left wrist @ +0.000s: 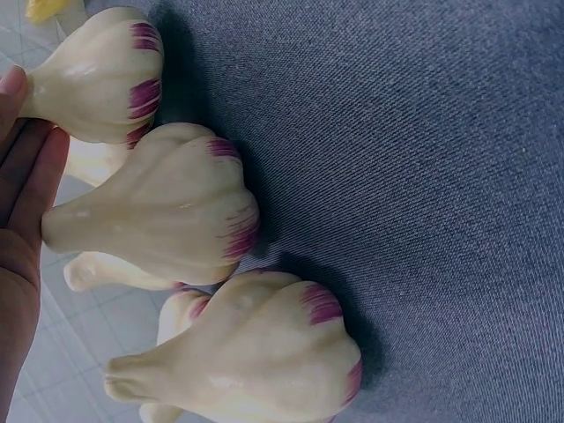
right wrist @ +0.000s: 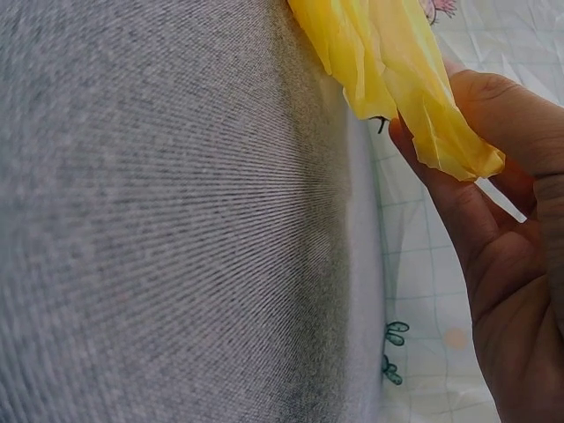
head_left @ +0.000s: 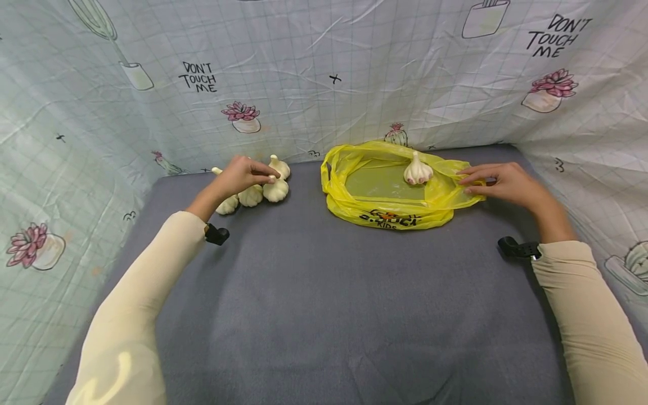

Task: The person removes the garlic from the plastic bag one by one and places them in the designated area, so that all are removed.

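Note:
My left hand pinches the stem of a garlic bulb at the right front of a group of several bulbs. In the left wrist view, thumb and fingers close round the stem of that bulb, and its purple-streaked base points away from the palm. Other bulbs stand close beside it. At the right, my right hand grips the edge of a yellow plastic bag between thumb and fingers. The bag lies with its mouth spread wide, and one garlic bulb sits inside towards the right.
A grey cloth covers the table. Behind and at both sides hangs a white printed curtain, close to the back of the bulbs and the bag. Dark bands with small devices are on both wrists.

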`<state>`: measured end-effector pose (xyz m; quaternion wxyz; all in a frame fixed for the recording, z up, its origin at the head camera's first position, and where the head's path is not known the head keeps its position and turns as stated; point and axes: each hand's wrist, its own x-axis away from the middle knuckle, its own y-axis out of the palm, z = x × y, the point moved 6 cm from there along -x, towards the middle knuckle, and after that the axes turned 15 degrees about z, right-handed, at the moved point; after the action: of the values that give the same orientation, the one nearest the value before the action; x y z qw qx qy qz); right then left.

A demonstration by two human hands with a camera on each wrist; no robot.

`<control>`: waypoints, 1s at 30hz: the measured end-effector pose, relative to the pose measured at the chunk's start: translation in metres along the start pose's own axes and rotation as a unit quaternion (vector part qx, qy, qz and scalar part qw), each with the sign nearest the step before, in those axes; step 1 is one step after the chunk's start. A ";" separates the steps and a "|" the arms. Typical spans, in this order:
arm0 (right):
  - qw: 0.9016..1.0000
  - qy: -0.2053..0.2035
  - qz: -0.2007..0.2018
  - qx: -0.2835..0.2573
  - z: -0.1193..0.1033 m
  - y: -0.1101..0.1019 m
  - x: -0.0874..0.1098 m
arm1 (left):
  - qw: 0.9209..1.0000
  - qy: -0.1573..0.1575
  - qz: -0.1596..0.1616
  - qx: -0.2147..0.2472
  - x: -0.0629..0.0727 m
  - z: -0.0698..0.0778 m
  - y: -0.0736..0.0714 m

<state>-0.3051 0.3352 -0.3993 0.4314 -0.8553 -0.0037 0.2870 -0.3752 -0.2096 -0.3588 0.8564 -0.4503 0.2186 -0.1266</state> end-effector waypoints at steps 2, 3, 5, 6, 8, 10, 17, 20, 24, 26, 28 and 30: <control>1.000 -0.001 -0.001 0.000 0.000 0.000 0.000 | 1.000 -0.004 -0.001 0.001 0.000 -0.002 0.001; 1.000 -0.002 -0.001 -0.001 -0.001 0.001 0.000 | 1.000 -0.005 -0.001 0.000 0.000 -0.003 0.001; 1.000 -0.002 -0.002 -0.002 -0.001 0.001 -0.001 | 1.000 -0.009 -0.003 0.002 0.000 -0.004 0.002; 1.000 -0.002 -0.002 -0.001 -0.001 0.002 -0.001 | 1.000 -0.010 -0.004 0.001 0.000 -0.005 0.002; 1.000 -0.001 -0.002 -0.001 -0.002 0.003 -0.001 | 1.000 -0.011 -0.006 0.000 -0.001 -0.005 0.002; 1.000 0.000 -0.002 -0.001 -0.002 0.004 -0.001 | 1.000 -0.012 -0.008 -0.001 -0.001 -0.007 0.003; 1.000 0.001 -0.010 0.002 -0.005 0.005 -0.002 | 1.000 -0.007 -0.011 0.001 -0.004 -0.007 0.003; 1.000 0.000 -0.012 0.004 -0.006 0.005 -0.003 | 1.000 -0.010 -0.018 -0.001 -0.004 -0.005 0.003; 1.000 -0.004 -0.012 0.008 -0.007 0.005 -0.002 | 0.999 -0.016 -0.031 0.000 -0.004 -0.004 0.003; 1.000 -0.004 -0.012 0.012 -0.007 0.005 -0.001 | 0.999 -0.016 -0.035 -0.002 -0.005 -0.003 0.002; 1.000 -0.001 -0.012 0.015 -0.006 0.005 -0.001 | 0.999 -0.017 -0.037 -0.005 -0.006 -0.003 0.002; 1.000 0.001 -0.010 0.016 -0.005 0.006 0.000 | 0.999 -0.016 -0.038 -0.010 -0.006 -0.002 0.001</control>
<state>-0.3043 0.3279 -0.4010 0.4476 -0.8487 -0.0076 0.2816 -0.3814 -0.2079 -0.3594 0.8499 -0.4685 0.1890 -0.1499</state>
